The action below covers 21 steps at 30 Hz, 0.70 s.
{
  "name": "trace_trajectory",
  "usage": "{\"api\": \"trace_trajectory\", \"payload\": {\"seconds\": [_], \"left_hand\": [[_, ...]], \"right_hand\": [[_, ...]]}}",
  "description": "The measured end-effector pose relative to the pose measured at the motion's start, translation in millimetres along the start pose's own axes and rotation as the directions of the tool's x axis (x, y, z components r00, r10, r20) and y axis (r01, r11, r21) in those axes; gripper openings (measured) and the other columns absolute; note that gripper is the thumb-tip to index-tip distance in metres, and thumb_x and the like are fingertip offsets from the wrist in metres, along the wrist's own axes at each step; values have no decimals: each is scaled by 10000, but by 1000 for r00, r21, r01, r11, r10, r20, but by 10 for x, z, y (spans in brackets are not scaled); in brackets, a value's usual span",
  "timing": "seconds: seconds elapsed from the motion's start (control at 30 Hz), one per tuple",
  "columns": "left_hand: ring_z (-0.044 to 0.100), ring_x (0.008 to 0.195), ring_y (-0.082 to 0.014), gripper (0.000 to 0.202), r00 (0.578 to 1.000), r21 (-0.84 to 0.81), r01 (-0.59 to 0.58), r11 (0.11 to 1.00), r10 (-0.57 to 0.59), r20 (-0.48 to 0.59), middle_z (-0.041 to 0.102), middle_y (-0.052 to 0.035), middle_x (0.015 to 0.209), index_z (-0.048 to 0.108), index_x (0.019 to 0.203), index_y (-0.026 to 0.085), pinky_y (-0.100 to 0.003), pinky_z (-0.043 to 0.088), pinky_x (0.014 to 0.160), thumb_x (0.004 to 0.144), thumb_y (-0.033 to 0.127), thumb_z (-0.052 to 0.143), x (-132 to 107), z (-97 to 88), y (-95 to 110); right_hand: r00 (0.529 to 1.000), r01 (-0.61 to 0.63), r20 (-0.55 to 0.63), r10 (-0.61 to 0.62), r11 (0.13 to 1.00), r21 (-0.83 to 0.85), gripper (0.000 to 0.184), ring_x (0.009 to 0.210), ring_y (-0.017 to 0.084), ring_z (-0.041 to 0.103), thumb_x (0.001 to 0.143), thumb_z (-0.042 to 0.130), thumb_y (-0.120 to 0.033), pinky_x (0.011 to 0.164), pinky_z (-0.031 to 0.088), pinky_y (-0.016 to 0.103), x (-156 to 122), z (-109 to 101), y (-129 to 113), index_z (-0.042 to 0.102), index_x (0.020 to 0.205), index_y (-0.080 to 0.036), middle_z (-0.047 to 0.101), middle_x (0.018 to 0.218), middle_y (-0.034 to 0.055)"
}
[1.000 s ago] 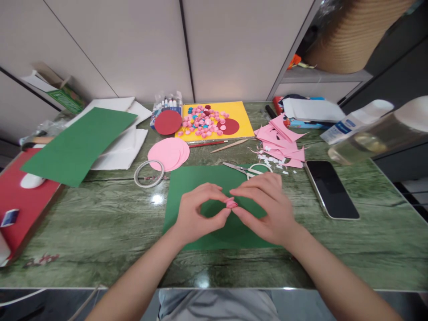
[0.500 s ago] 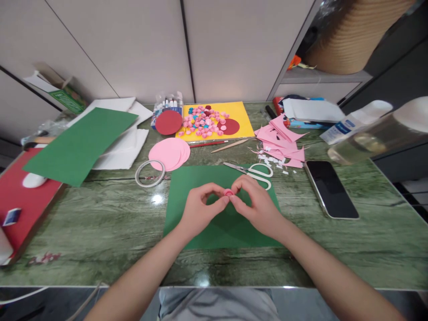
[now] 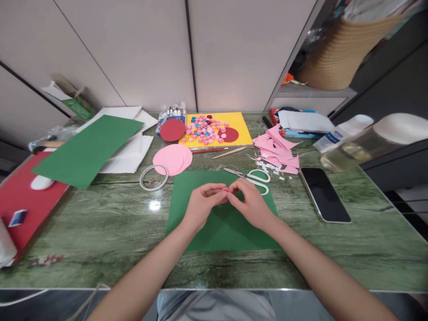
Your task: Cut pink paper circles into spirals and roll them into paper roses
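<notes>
Between the fingertips of both hands is a small pink paper coil (image 3: pixel 225 190), mostly covered by the fingers. My left hand (image 3: pixel 204 203) pinches it from the left, thumb against fingers. From the right, my right hand (image 3: pixel 251 203) pinches the same coil. Both hands are above a green paper sheet (image 3: pixel 220 232) that lies flat. White-handled scissors (image 3: pixel 257 177) rest just beyond my right hand, across the sheet's far edge. Farther back, many small pink, blue, yellow and dark red paper coils (image 3: pixel 203 129) lie heaped on a yellow sheet (image 3: pixel 242 122).
Pink paper circles (image 3: pixel 169 159) and a tape roll (image 3: pixel 143 179) lie at the left, near a red circle (image 3: pixel 173 129). A red pencil (image 3: pixel 210 150) and wooden stick (image 3: pixel 229 153) lie behind. Pink scraps (image 3: pixel 276 147), a phone (image 3: pixel 324 195) and a clear bottle (image 3: pixel 354 149) are rightward.
The view has shifted slightly. My fingers have closed further around the pink coil, so less of it shows. The scissors and papers lie as before.
</notes>
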<state>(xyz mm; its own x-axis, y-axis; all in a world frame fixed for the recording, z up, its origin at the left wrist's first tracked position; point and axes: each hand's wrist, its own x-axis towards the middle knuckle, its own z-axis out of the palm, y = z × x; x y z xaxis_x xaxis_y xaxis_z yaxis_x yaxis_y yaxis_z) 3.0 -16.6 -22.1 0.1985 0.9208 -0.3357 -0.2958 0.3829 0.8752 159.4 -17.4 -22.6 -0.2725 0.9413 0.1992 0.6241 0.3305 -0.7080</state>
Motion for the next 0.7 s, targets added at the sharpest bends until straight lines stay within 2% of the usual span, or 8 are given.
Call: {"api": "trace_trajectory", "payload": {"seconds": [0.13,0.23,0.33,0.4,0.47,0.63,0.7], "left_hand": [[650,721,-125,290,998,-95,64,993,-66,-19,707,-57,780,668,843,106,-298,526,801,604,245,759,53,-36,-27],[653,692,-125,329,997,-103,64,993,-69,-42,707,-64,766,653,880,102,-293,530,774,602,240,762,94,-70,-35],[658,701,-136,341,997,-97,40,995,-46,-63,705,-79,768,634,898,95,-277,531,737,611,234,756,131,-104,-40],[659,692,-139,339,996,-88,29,996,-36,-77,700,-81,752,624,896,90,-265,532,708,612,221,755,147,-119,-40],[658,676,-140,337,996,-84,24,996,-31,-83,696,-79,735,622,890,87,-265,534,695,605,206,758,155,-125,-38],[662,699,-152,299,999,-105,9,994,-14,-49,697,-85,749,636,847,90,-321,540,764,600,201,762,168,-139,-59],[664,726,-155,269,1000,-129,13,992,-17,-26,700,-93,773,645,827,86,-339,528,823,610,199,757,181,-151,-76]], "right_hand": [[1000,1,-4,-1,1000,-18,124,766,156,523,836,525,-287,725,384,306,18,-8,6,517,755,-194,563,771,-1],[1000,17,-10,-17,1000,-20,154,750,156,531,848,510,-320,717,398,305,35,-35,42,530,761,-194,568,758,1],[997,-2,-82,-3,998,-61,157,733,144,544,864,481,-321,694,419,281,110,-66,161,527,795,-188,578,761,4],[994,-19,-108,0,986,-167,160,735,140,556,889,423,-288,678,428,269,220,-86,275,528,832,-182,594,786,16],[997,13,-60,-43,903,-430,166,750,153,563,890,403,-262,681,421,281,378,-100,387,544,867,-178,610,807,29],[996,19,-54,-65,794,-608,220,980,275,506,860,409,-151,789,334,392,843,-80,547,569,1007,-121,598,1018,167],[997,53,-14,-82,760,-648,223,956,276,509,851,393,-105,799,312,395,986,-69,558,584,967,-104,605,979,185]]}}
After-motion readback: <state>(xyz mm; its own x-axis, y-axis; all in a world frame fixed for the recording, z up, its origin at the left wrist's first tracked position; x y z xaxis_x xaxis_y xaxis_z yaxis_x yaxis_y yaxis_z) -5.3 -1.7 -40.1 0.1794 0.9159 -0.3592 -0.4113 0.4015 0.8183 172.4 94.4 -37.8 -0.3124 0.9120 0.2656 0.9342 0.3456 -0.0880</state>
